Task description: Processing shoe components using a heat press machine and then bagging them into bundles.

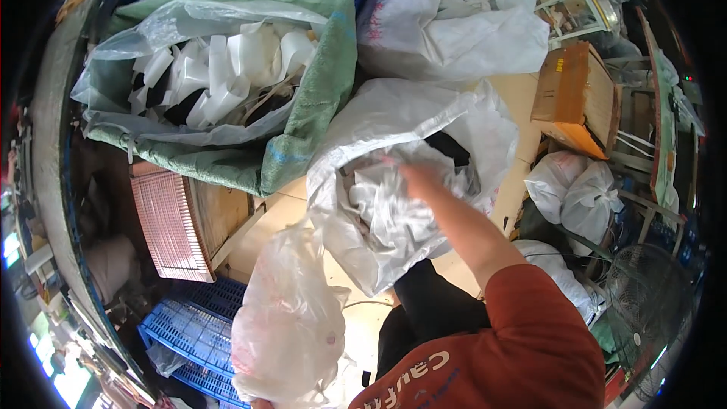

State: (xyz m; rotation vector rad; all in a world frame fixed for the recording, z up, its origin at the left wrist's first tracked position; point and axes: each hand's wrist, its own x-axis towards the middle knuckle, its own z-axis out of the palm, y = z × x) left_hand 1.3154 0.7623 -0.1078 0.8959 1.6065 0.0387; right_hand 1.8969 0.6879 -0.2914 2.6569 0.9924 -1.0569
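My right arm reaches forward into an open white woven sack (352, 125). Inside the sack, my right hand (415, 176) is over a heap of white and grey scraps (394, 208); motion blurs its fingers. A piece of black material (448, 149) lies by the sack's far rim. To the left stands a full, translucent white plastic bag (288, 318). At the lower edge, a sliver of what seems to be my left hand (262, 404) touches the bottom of this bag, with its fingers mostly hidden.
A large green sack (303, 132) with a clear liner holds white strips at far left. Another white sack (469, 42) stands behind. Cardboard box (568, 98), tied white bags (579, 189) and a fan (644, 318) line the right; blue crates (189, 329) stand left.
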